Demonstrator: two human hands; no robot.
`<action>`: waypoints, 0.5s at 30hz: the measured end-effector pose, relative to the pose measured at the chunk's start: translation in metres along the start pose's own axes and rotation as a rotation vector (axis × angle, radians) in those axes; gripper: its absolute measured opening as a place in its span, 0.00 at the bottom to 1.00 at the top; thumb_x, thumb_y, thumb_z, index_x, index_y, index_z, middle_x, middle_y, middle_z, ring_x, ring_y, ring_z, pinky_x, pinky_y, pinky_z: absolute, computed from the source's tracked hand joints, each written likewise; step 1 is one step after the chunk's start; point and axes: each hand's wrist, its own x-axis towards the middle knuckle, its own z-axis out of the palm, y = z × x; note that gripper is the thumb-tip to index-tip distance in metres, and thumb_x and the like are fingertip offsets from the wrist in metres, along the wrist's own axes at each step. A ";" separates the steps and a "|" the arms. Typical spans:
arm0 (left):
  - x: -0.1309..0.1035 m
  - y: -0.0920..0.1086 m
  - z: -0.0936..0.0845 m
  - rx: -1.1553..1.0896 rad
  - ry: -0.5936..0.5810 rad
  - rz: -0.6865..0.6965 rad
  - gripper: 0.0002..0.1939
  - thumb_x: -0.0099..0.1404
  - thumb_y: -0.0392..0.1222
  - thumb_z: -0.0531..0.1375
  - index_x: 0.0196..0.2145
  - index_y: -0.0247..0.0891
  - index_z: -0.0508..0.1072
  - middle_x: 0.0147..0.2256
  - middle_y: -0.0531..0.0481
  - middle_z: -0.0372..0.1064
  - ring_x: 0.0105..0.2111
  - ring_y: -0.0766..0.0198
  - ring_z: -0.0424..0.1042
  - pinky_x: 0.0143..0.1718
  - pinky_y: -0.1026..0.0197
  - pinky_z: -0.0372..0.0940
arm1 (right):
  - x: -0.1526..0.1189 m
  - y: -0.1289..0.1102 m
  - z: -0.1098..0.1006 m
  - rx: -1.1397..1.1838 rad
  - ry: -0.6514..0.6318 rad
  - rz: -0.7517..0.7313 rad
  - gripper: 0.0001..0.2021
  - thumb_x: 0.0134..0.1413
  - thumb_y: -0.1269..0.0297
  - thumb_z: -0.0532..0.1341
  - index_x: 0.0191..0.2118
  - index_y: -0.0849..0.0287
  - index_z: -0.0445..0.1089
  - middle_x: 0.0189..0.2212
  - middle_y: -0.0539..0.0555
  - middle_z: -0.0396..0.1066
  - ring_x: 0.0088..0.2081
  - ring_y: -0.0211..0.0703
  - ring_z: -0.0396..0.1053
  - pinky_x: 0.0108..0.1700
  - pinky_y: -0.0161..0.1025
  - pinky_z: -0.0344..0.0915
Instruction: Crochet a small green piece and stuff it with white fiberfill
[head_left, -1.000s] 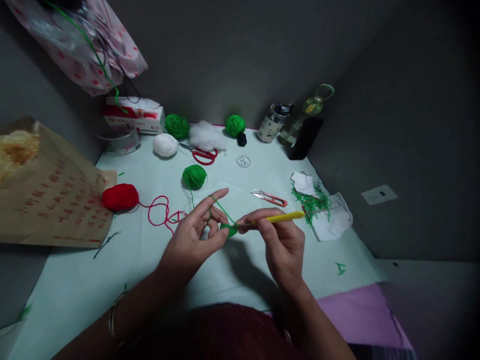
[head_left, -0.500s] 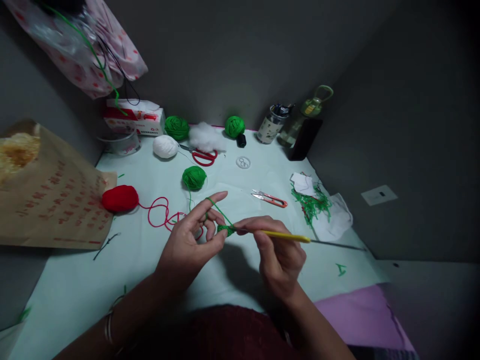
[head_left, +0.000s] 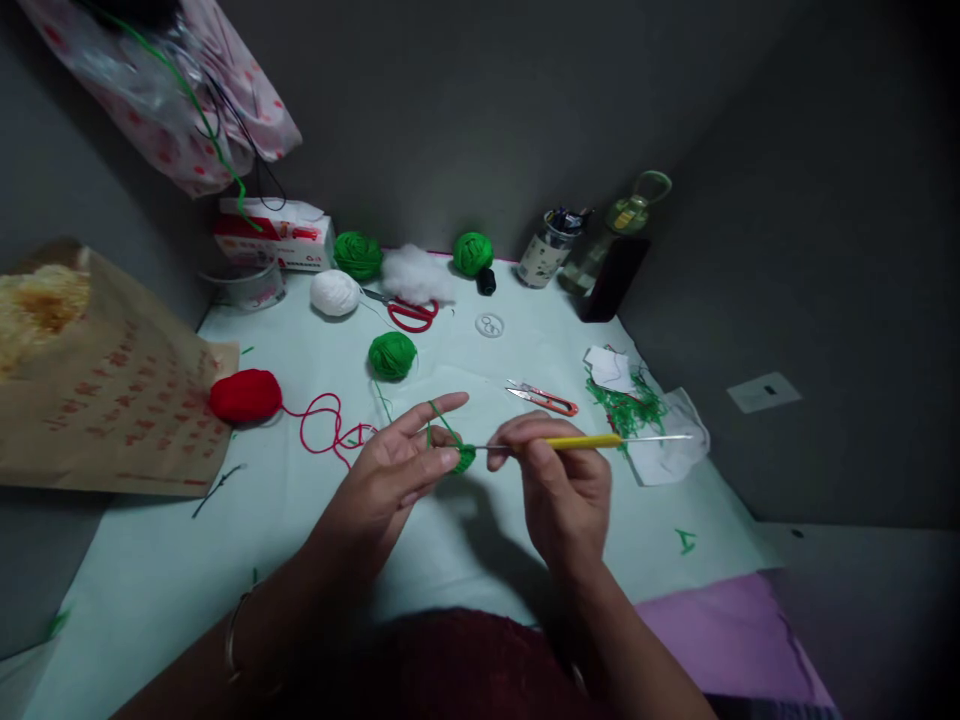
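My left hand pinches a small green crocheted piece between thumb and fingers, with green yarn looped over its raised index finger. My right hand grips a crochet hook with a yellow handle. The hook's thin metal tip meets the top edge of the green piece, and its other metal end points right. Beyond my left hand lies a green yarn ball, with a strand running down toward that hand.
Around the table are a red yarn ball, a white yarn ball, red scissors, orange snips, green yarn scraps, a pen cup, a bottle and a paper bag.
My right hand has drawn slightly away from my left, and the hook lies more level. The green piece has turned and shifted a little right in my left fingers.
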 end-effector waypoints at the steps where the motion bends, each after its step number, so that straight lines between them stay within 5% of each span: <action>1: 0.000 0.000 0.002 0.027 -0.009 0.018 0.27 0.59 0.36 0.70 0.56 0.38 0.74 0.33 0.53 0.71 0.24 0.75 0.61 0.33 0.68 0.63 | 0.002 0.000 0.001 0.010 -0.030 0.027 0.09 0.66 0.66 0.58 0.41 0.53 0.78 0.34 0.53 0.77 0.34 0.42 0.74 0.35 0.43 0.74; 5: -0.001 -0.004 0.008 0.143 0.071 0.126 0.29 0.58 0.37 0.71 0.57 0.40 0.74 0.35 0.52 0.72 0.39 0.65 0.72 0.46 0.62 0.65 | -0.001 0.002 0.005 -0.175 -0.055 -0.048 0.11 0.65 0.70 0.60 0.46 0.49 0.78 0.37 0.52 0.78 0.38 0.42 0.75 0.38 0.42 0.74; 10: 0.001 -0.005 0.005 0.011 0.027 0.027 0.27 0.59 0.38 0.70 0.57 0.39 0.74 0.28 0.57 0.67 0.22 0.75 0.59 0.35 0.67 0.65 | -0.009 0.002 0.000 -0.508 -0.114 -0.324 0.19 0.60 0.74 0.63 0.52 0.45 0.76 0.45 0.53 0.78 0.44 0.47 0.76 0.42 0.47 0.75; 13: 0.003 -0.001 0.003 -0.088 0.017 -0.073 0.20 0.61 0.37 0.68 0.52 0.35 0.78 0.20 0.63 0.54 0.17 0.78 0.42 0.34 0.68 0.65 | -0.004 0.001 -0.002 -0.280 0.013 -0.181 0.14 0.64 0.72 0.60 0.48 0.47 0.78 0.37 0.53 0.78 0.36 0.44 0.74 0.37 0.44 0.74; 15: 0.003 0.000 0.003 -0.077 0.027 -0.042 0.19 0.61 0.36 0.69 0.50 0.36 0.80 0.22 0.62 0.58 0.18 0.78 0.44 0.35 0.68 0.64 | 0.001 0.001 -0.002 -0.066 0.058 -0.041 0.11 0.66 0.68 0.59 0.43 0.49 0.78 0.33 0.52 0.76 0.31 0.41 0.71 0.33 0.42 0.71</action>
